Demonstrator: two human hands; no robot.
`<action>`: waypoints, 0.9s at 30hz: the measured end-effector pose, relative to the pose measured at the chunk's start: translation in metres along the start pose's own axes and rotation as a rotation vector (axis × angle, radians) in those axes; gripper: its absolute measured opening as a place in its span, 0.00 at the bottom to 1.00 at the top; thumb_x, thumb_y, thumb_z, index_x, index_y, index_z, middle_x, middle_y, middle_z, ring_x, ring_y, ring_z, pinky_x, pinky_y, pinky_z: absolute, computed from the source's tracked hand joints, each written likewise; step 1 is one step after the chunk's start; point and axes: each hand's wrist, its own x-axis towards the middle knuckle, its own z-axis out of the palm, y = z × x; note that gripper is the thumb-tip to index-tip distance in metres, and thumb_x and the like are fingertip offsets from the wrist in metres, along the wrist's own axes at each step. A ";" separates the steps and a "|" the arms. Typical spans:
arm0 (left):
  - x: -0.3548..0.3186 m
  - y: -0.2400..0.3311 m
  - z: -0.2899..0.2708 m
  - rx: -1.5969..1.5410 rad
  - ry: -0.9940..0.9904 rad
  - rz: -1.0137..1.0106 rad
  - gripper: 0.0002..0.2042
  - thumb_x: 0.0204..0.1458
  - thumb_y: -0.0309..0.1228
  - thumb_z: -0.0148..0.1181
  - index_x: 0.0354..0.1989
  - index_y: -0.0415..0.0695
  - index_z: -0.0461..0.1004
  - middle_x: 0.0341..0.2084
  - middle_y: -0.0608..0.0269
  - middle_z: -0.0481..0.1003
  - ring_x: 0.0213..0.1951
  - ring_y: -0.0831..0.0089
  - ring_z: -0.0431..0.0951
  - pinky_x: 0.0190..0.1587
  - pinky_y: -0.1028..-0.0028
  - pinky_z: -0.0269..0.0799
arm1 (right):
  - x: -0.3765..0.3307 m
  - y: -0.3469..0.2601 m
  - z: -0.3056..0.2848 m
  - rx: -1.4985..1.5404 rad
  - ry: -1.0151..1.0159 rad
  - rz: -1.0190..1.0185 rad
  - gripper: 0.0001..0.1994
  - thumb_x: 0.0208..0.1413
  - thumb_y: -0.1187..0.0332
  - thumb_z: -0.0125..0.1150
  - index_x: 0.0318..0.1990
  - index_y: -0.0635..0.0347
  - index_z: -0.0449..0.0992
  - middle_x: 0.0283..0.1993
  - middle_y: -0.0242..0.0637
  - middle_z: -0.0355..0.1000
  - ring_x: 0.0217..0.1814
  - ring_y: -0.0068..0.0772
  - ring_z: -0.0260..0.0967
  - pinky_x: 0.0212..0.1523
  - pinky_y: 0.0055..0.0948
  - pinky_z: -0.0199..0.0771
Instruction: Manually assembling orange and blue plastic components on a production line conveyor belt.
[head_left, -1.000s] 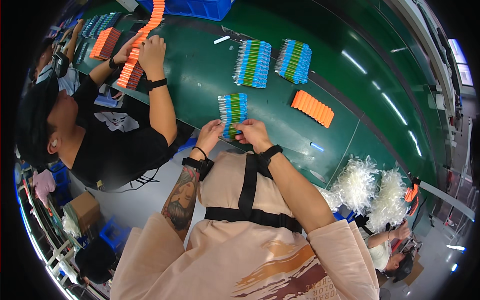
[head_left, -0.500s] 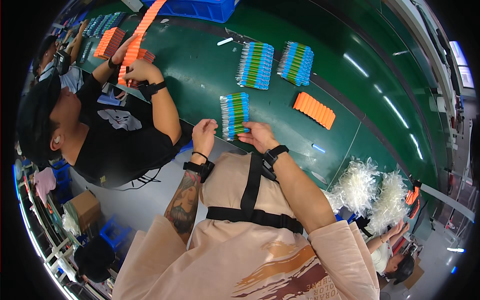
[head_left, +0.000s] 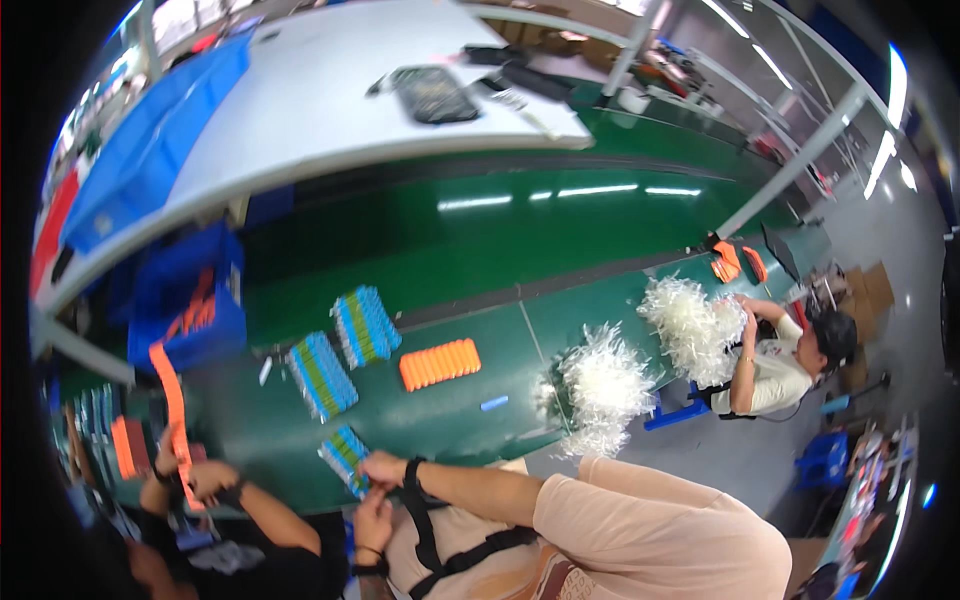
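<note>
A small bundle of slim blue packets with a green band lies on the green table in front of me. My right hand is at its right end, thumb and fingers closed on the edge. Just below, my left hand is closed with its fingertips up against the bundle's near corner; whether anything is between them is hidden by blur. Beyond lie two larger bundles of the same packets, one nearer and one farther. A ribbed orange piece rests to their right.
Clear crinkled strips form a nearer heap and a farther heap on the right, where a person works. At left, another person's hands hold a long orange strip near a blue bin. A white shelf overhangs the far side.
My view has swung up and to the right, bringing in the white shelf and more of the heaps. My left hand is closer to my right hand, which stays on the bundle.
</note>
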 end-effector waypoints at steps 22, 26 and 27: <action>0.011 -0.015 0.012 0.310 -0.042 0.079 0.21 0.50 0.33 0.57 0.51 0.32 0.71 0.49 0.35 0.71 0.55 0.42 0.69 0.55 0.57 0.67 | -0.052 -0.066 0.051 -0.157 -0.025 -0.426 0.16 0.48 0.59 0.59 0.21 0.65 0.74 0.21 0.34 0.69 0.23 0.24 0.67 0.23 0.26 0.68; 0.023 -0.019 0.013 0.290 -0.074 0.086 0.20 0.50 0.33 0.57 0.49 0.32 0.72 0.46 0.35 0.72 0.53 0.41 0.71 0.54 0.56 0.67 | -0.068 -0.110 0.041 0.133 -0.023 -0.517 0.12 0.51 0.62 0.58 0.27 0.64 0.76 0.22 0.33 0.70 0.20 0.22 0.66 0.22 0.22 0.66; 0.021 -0.020 0.014 0.283 -0.073 0.081 0.20 0.50 0.33 0.57 0.48 0.32 0.72 0.46 0.35 0.73 0.53 0.41 0.71 0.54 0.56 0.67 | -0.070 -0.115 0.042 0.163 -0.058 -0.499 0.12 0.51 0.62 0.58 0.27 0.64 0.76 0.22 0.33 0.70 0.21 0.22 0.66 0.22 0.22 0.66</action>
